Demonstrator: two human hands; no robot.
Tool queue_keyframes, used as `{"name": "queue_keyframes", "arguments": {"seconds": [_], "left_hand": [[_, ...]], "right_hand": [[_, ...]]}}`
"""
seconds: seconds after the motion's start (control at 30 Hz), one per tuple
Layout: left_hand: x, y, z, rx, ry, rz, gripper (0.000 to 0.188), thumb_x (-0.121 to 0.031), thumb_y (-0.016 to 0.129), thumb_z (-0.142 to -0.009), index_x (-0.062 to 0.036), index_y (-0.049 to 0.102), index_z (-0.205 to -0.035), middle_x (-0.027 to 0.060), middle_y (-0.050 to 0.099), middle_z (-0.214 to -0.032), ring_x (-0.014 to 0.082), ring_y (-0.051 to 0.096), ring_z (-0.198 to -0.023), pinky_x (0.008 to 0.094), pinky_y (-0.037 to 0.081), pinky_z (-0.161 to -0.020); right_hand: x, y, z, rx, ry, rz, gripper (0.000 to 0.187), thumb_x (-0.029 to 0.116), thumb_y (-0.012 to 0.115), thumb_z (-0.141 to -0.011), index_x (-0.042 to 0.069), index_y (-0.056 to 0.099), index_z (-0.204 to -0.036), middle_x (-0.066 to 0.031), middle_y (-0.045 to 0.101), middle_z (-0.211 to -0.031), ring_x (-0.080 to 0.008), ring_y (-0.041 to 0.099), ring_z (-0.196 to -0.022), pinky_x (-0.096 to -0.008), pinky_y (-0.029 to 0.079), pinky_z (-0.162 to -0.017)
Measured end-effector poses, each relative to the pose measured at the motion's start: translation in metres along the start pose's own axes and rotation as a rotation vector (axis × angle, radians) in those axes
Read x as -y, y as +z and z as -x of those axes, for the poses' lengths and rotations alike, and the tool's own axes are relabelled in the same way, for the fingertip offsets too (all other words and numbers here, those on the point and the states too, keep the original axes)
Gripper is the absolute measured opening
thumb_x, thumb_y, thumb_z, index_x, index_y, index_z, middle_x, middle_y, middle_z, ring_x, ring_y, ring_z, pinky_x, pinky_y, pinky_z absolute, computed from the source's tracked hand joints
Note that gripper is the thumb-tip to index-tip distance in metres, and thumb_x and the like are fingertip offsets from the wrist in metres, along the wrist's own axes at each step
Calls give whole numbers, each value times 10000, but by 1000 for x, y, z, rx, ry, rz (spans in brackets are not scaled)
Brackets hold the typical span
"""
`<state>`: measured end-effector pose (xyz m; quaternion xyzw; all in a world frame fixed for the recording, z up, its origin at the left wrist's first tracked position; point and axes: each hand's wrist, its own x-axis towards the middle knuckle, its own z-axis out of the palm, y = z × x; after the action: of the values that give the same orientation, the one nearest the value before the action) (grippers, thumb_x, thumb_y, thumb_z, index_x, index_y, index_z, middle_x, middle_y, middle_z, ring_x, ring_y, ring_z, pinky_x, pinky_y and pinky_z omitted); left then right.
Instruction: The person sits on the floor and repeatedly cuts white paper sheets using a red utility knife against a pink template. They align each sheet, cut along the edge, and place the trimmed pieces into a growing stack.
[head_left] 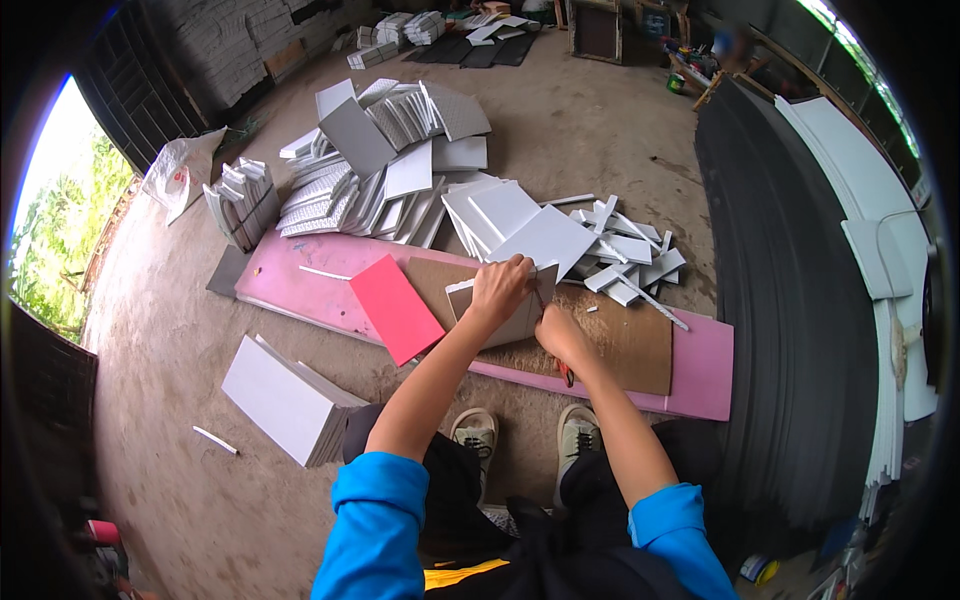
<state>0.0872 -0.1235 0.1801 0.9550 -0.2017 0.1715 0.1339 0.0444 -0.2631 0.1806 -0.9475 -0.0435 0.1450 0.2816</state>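
My left hand [503,290] is closed over the top edge of a pale grey foam-like panel [515,328], gripping it. This panel lies over a brown board [640,350], which rests on a long pink slab [705,372]. My right hand [563,333] is closed around a cutter [567,374] at the panel's right edge. Only the orange-red end of its handle shows clearly below my fist; the blade is hard to make out. Just left of the panel, a bright pink-red rectangular sheet [396,310] lies across the slab.
Beyond the slab are a large heap of white panels [408,170] and scattered offcut strips [632,255]. A stack of white panels [285,400] lies on the floor at left. Long black sheets [780,300] line the right side. My shoes [476,432] stand close to the slab.
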Motion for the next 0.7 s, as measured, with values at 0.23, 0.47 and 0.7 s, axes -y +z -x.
{"name": "queue_keyframes", "arguments": {"seconds": [0.23,0.47,0.7], "left_hand": [[14,0,-12,26,20,111,321,-322,631,-779,-95,515,-973,94,622,-851,315,626,-691,430,489,-576],[19,-10,-15,38,-71,303,300,-251,623,-778,-131,476,-1010,82,641,-880,304,628,-716,412,497,-598],[25,-9,-15,53,2,369,256,-197,587,-814,-168,522,-1060,94,653,-871,313,625,-748,404,492,-607]], "right_hand": [[-70,64,3,161,119,-19,307,167,421,-869,-119,532,-872,-249,584,-619,-319,591,-441,-415,492,-410],[-28,22,16,-36,111,-26,274,209,415,-894,-26,511,-996,-257,618,-773,-419,617,-739,-492,491,-665],[-10,14,21,-253,-89,8,238,243,421,-913,28,474,-1001,-252,608,-699,-432,606,-675,-527,476,-599]]}}
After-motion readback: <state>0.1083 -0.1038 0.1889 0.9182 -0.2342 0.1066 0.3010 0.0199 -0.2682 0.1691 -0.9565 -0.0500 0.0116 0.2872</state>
